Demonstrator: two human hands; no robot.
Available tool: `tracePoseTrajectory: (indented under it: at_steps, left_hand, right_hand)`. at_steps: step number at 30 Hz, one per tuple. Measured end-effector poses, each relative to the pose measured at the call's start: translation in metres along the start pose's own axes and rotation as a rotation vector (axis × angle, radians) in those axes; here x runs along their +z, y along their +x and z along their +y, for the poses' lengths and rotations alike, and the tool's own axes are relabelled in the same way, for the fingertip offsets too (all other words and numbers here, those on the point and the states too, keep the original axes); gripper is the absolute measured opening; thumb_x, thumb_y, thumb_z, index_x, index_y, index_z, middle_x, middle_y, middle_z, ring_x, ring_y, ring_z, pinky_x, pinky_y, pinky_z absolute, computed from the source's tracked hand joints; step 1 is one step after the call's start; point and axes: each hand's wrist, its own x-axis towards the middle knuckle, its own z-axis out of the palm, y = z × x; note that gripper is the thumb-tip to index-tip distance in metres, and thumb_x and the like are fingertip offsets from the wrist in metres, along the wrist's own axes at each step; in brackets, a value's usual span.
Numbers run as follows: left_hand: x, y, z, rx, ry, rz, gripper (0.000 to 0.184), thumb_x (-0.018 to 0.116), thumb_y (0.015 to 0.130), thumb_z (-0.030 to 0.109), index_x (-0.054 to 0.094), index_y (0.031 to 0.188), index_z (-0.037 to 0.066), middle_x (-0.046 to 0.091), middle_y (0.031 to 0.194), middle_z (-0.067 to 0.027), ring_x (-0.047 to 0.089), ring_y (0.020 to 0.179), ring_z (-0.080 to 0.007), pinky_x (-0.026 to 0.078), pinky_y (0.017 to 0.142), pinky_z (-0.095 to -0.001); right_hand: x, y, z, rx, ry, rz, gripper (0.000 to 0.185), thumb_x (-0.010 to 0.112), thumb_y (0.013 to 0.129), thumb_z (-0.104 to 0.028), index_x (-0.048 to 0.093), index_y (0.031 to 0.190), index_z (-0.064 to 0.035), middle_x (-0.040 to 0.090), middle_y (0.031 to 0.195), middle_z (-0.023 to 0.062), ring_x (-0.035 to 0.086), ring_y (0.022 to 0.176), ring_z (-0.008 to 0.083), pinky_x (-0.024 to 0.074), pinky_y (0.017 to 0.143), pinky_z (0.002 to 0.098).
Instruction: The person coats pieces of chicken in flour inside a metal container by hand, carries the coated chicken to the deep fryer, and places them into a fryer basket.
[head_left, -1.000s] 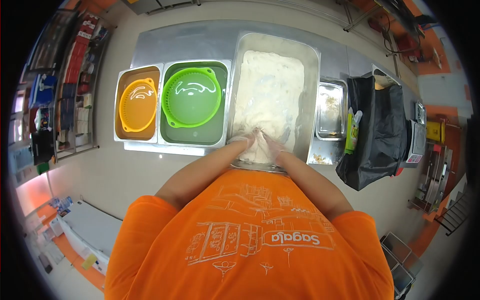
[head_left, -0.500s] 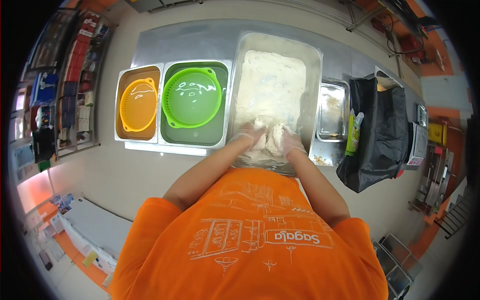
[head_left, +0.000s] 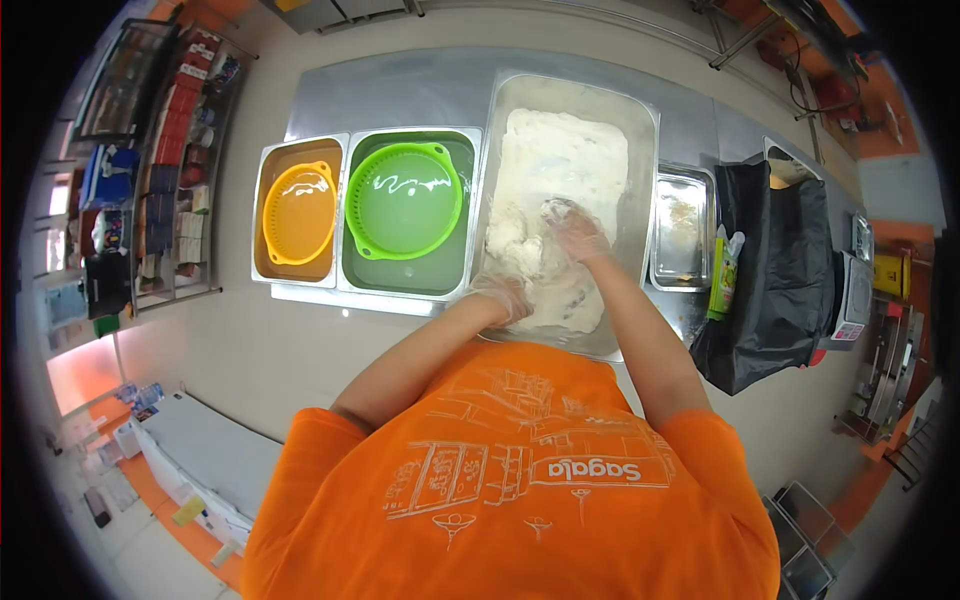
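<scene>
A deep metal pan [head_left: 646,150] holds a broad bed of white flour [head_left: 565,150]. Floury lumps [head_left: 512,240] lie heaped in its left half, between my hands. Both hands wear clear plastic gloves. My left hand [head_left: 503,293] is low at the pan's near left side, fingers curled against the flour; whatever they close on is hidden. Farther in and to the right, my right hand [head_left: 580,236] has its fingers closed round a flour-coated lump [head_left: 556,209], whose kind I cannot make out.
Left of the pan, a green basket [head_left: 358,235] and an orange basket [head_left: 270,225] sit in liquid-filled metal tubs. On the right are a small metal tray [head_left: 655,240], a green-and-white packet [head_left: 722,275] and a black bag [head_left: 780,290].
My right hand has moved forward, away from my body, and apart from my left hand. The lumps gathered between both hands now lie farther left and forward. The view has shifted slightly.
</scene>
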Motion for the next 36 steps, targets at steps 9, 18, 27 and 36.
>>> tracePoseTrajectory:
  at_steps: [9,18,27,36]
  left_hand:
    - [-0.043,0.015,-0.002,-0.064,-0.395,0.634,0.055,0.053,0.097,0.047,0.069,0.119,-0.001,0.065,0.127,-0.0236,0.063,0.117,-0.0380,0.048,0.102,-0.0449]
    - [-0.017,0.112,-0.001,-0.085,0.034,-0.042,0.061,0.040,0.102,0.047,0.052,0.143,0.003,0.053,0.146,-0.0201,0.053,0.132,-0.0364,0.042,0.111,-0.0435]
    - [0.064,0.131,-0.030,-0.131,-0.084,-0.102,0.065,0.027,0.104,0.051,0.040,0.154,0.011,0.039,0.159,-0.0114,0.032,0.149,-0.0296,0.023,0.123,-0.0390]
    - [0.075,0.095,-0.005,-0.395,-0.766,0.090,0.062,0.033,0.105,0.049,0.048,0.145,0.005,0.046,0.152,-0.0165,0.041,0.142,-0.0325,0.033,0.117,-0.0397]
  right_hand:
    - [0.002,-0.065,-0.055,-0.181,0.063,-0.508,0.064,0.039,0.103,-0.053,0.044,0.150,-0.0095,0.045,0.153,0.0188,0.043,0.140,0.0361,0.0349,0.117,0.0436]
    - [-0.093,-0.066,-0.045,0.386,-0.229,-0.471,0.055,0.035,0.105,-0.044,0.066,0.126,-0.0038,0.062,0.132,0.0234,0.057,0.126,0.0413,0.0439,0.108,0.0465]
    - [-0.018,-0.135,-0.025,0.434,0.253,-0.538,0.056,0.031,0.105,-0.049,0.053,0.145,-0.0170,0.053,0.145,0.0230,0.053,0.130,0.0388,0.0410,0.110,0.0441]
    - [0.042,-0.110,-0.053,0.945,1.231,-0.173,0.048,0.050,0.102,-0.037,0.055,0.143,-0.0107,0.058,0.140,0.0178,0.058,0.123,0.0284,0.0484,0.101,0.0382]
